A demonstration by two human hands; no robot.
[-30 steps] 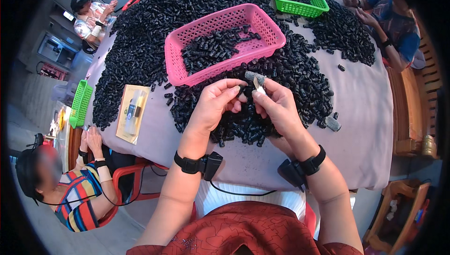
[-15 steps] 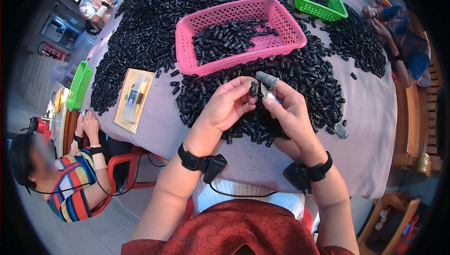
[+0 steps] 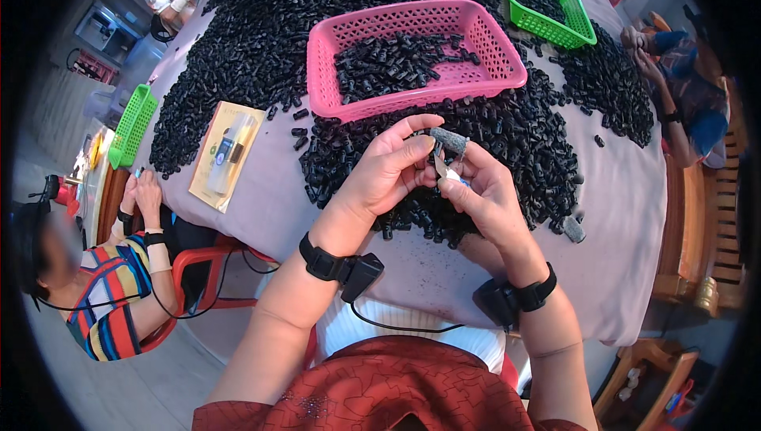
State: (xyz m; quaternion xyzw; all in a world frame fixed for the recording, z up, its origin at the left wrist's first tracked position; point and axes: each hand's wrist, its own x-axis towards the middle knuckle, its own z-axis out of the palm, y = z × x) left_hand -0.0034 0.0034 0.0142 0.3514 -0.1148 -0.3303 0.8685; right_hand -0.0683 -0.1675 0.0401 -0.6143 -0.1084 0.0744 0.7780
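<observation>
Above the near part of the pile, my left hand (image 3: 388, 173) pinches a small black plastic piece (image 3: 433, 161) between thumb and fingers. My fingers hide much of it. Closed on a small knife (image 3: 443, 168), my right hand (image 3: 493, 197) holds the blade right against the piece. Only the blade and a bit of white and blue handle show. A grey textured finger sleeve (image 3: 449, 142) covers my right index finger. Just beyond both hands stands a pink perforated basket (image 3: 337, 106), partly filled with the same kind of black pieces.
Black pieces (image 3: 254, 35) are heaped over much of the cloth-covered table (image 3: 606, 272). A green basket (image 3: 555, 31) holds more at the far right. A yellow packet (image 3: 212, 185) bears a clear plastic case at left. Another grey sleeve (image 3: 574, 230) lies at right. Other people sit around the table.
My right index finger with the sleeve has bent down over the black piece, and the blade has come against it. My left index finger has lifted. The view has shifted slightly.
</observation>
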